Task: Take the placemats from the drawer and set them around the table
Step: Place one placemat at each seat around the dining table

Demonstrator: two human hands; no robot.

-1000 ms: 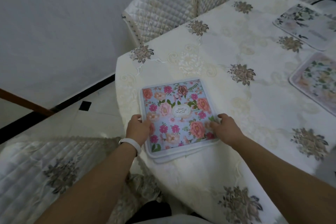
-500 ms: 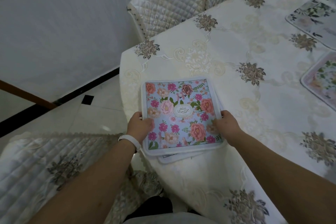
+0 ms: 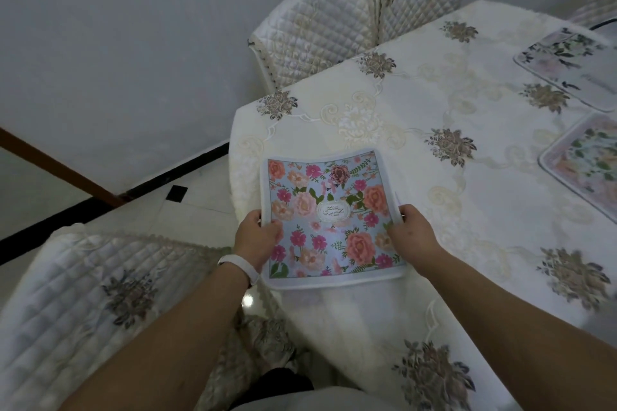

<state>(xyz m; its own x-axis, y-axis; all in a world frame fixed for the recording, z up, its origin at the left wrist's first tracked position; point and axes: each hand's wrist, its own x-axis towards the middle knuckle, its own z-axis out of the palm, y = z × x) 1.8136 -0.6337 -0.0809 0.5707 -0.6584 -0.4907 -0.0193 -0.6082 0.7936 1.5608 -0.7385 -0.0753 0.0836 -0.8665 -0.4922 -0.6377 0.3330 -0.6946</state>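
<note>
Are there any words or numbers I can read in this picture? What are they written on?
None can be read.
Blue floral placemat held between the left hand and right hand: its white oval label has curly script, too small and blurred to read.
Far placemat on the tablecloth: a faint line of writing, too blurred to read.
Near pale placemat: no writing visible.

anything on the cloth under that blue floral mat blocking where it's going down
Nothing visible does. Both the left hand and right hand grip the blue floral placemat; the tablecloth around it is bare, and the two other placemats lie far right.
</note>
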